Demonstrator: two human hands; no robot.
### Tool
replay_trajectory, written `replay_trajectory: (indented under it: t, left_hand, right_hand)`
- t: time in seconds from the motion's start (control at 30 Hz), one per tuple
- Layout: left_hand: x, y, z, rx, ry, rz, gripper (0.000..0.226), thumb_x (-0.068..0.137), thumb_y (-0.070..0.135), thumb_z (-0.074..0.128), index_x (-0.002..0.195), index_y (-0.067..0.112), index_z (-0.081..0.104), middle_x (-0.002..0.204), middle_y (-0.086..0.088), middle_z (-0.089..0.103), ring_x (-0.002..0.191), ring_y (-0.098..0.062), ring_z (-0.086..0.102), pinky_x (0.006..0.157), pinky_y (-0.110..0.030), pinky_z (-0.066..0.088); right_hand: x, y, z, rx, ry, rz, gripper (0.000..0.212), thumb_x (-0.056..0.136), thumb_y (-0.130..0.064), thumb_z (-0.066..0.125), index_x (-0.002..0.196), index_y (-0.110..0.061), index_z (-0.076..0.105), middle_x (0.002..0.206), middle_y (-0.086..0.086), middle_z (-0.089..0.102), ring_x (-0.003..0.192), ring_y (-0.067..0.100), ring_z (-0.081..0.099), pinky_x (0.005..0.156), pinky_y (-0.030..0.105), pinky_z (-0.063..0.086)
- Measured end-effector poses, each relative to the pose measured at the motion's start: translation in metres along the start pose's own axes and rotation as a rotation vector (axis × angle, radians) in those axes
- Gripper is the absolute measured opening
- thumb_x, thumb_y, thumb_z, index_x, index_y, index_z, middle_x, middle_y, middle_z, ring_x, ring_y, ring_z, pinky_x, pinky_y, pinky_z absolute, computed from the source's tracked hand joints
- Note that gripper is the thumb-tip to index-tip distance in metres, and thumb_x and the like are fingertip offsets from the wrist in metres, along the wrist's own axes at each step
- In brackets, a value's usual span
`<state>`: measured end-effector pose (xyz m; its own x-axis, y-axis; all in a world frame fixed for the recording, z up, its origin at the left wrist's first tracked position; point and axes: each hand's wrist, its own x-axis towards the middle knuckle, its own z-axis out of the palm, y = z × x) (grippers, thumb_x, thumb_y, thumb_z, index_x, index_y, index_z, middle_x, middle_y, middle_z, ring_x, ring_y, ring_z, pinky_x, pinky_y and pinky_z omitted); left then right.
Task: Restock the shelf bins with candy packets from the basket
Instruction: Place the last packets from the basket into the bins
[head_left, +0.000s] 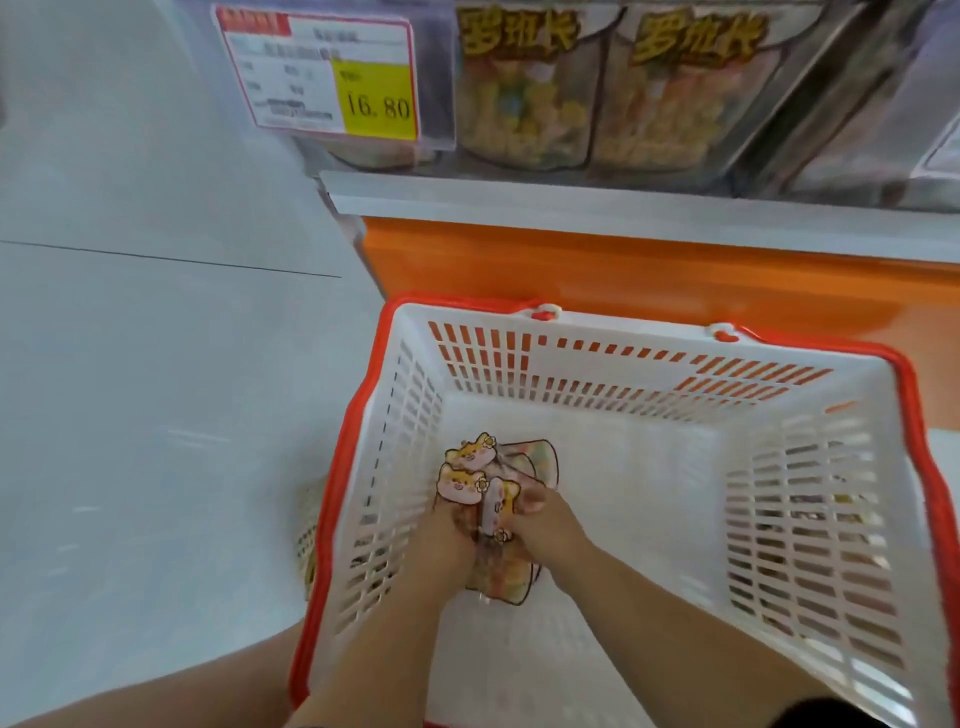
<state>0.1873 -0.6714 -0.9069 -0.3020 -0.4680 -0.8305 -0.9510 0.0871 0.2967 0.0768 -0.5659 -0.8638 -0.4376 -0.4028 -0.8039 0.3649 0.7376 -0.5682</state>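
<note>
A white basket (597, 332) with a red rim stands on the floor below the shelf. At its bottom left lie several clear candy packets (470, 470) with cartoon animal tops. My left hand (449, 535) and my right hand (540, 525) are both down in the basket, fingers curled round this bunch of packets from either side. Above, a clear shelf bin (592, 104) holds the same kind of packets, standing upright with yellow lettering.
A price tag (322, 73) reading 16.80 hangs at the bin's left front. A white shelf edge (623, 208) and an orange base panel (623, 270) run behind the basket. Pale floor tiles (156, 364) lie to the left. My knee (156, 691) shows bottom left.
</note>
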Motion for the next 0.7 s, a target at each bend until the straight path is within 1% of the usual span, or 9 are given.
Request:
replay_trajectory:
  t: [0.07, 0.13, 0.23, 0.3, 0.37, 0.47, 0.57, 0.63, 0.7]
  left_hand:
    - [0.025, -0.026, 0.018, -0.07, 0.033, 0.058, 0.031, 0.082, 0.036, 0.068, 0.112, 0.032, 0.065, 0.114, -0.001, 0.069, 0.099, -0.015, 0.067, 0.083, -0.036, 0.059]
    - [0.009, -0.015, 0.012, -0.181, 0.055, 0.082, 0.061, 0.071, 0.045, 0.08, 0.125, 0.037, 0.051, 0.131, 0.001, 0.057, 0.109, -0.01, 0.06, 0.084, -0.032, 0.055]
    - [-0.004, 0.005, 0.009, -0.173, 0.094, 0.092, 0.083, 0.072, 0.045, 0.081, 0.139, 0.027, 0.035, 0.135, 0.0, 0.046, 0.121, -0.023, 0.052, 0.092, -0.031, 0.045]
    - [0.006, 0.001, 0.015, -0.174, 0.059, 0.124, 0.075, 0.067, 0.059, 0.076, 0.13, 0.034, 0.044, 0.121, 0.007, 0.061, 0.113, -0.021, 0.06, 0.094, -0.04, 0.052]
    - [0.018, -0.004, 0.022, -0.139, 0.052, 0.151, 0.057, 0.074, 0.052, 0.066, 0.125, 0.037, 0.047, 0.11, 0.012, 0.065, 0.105, -0.018, 0.064, 0.091, -0.043, 0.054]
    - [-0.008, 0.008, 0.006, -0.177, 0.108, 0.183, 0.016, 0.093, 0.02, 0.051, 0.106, 0.028, 0.05, 0.094, 0.006, 0.06, 0.09, -0.02, 0.06, 0.075, -0.031, 0.049]
    - [-0.009, 0.003, -0.004, -0.203, 0.215, 0.181, 0.013, 0.099, 0.018, 0.049, 0.089, 0.024, 0.053, 0.085, 0.003, 0.063, 0.072, -0.013, 0.06, 0.056, -0.021, 0.044]
    - [-0.011, 0.008, -0.016, -0.279, 0.255, 0.215, 0.006, 0.097, 0.027, 0.058, 0.1, 0.03, 0.062, 0.092, 0.009, 0.069, 0.083, -0.011, 0.066, 0.064, -0.022, 0.05]
    - [-0.016, 0.02, -0.024, -0.406, 0.182, 0.26, 0.012, 0.098, 0.031, 0.059, 0.104, 0.031, 0.069, 0.094, 0.008, 0.074, 0.093, -0.015, 0.069, 0.083, -0.036, 0.056]
  right_hand:
    - [0.003, -0.001, 0.001, -0.082, 0.046, -0.058, 0.024, 0.081, 0.002, 0.066, 0.104, -0.002, 0.07, 0.083, 0.009, 0.072, 0.074, 0.019, 0.065, 0.072, 0.041, 0.056]
    - [0.003, -0.006, -0.002, -0.082, -0.022, -0.076, 0.028, 0.079, 0.0, 0.068, 0.095, -0.022, 0.072, 0.085, -0.006, 0.072, 0.081, 0.012, 0.065, 0.081, 0.036, 0.056]
    - [0.007, -0.005, -0.014, -0.011, -0.069, 0.06, 0.025, 0.07, 0.001, 0.065, 0.089, -0.016, 0.066, 0.085, 0.004, 0.067, 0.081, 0.018, 0.061, 0.076, 0.035, 0.053]
    - [0.01, 0.001, -0.033, 0.006, -0.041, 0.092, 0.024, 0.069, -0.002, 0.061, 0.092, 0.001, 0.065, 0.089, 0.021, 0.069, 0.077, 0.024, 0.06, 0.078, 0.042, 0.056]
    - [0.007, -0.003, -0.054, 0.107, -0.01, 0.103, 0.027, 0.079, -0.001, 0.057, 0.103, 0.002, 0.067, 0.097, 0.021, 0.071, 0.081, 0.025, 0.063, 0.089, 0.048, 0.056]
    - [0.002, -0.009, -0.083, 0.311, 0.024, 0.089, 0.037, 0.087, 0.004, 0.049, 0.117, -0.01, 0.065, 0.092, 0.017, 0.068, 0.081, 0.024, 0.062, 0.085, 0.041, 0.059]
    - [-0.009, -0.016, -0.104, 0.318, -0.014, 0.013, 0.051, 0.09, 0.003, 0.048, 0.126, -0.032, 0.058, 0.077, 0.008, 0.063, 0.075, 0.02, 0.06, 0.073, 0.031, 0.055]
    - [-0.018, -0.027, -0.114, 0.273, -0.063, -0.026, 0.045, 0.089, 0.002, 0.05, 0.121, -0.026, 0.063, 0.073, 0.006, 0.063, 0.071, 0.019, 0.06, 0.074, 0.03, 0.053]
    - [-0.027, -0.042, -0.121, 0.305, -0.151, -0.019, 0.029, 0.082, -0.002, 0.058, 0.107, -0.013, 0.067, 0.079, 0.009, 0.063, 0.071, 0.019, 0.061, 0.078, 0.033, 0.051]
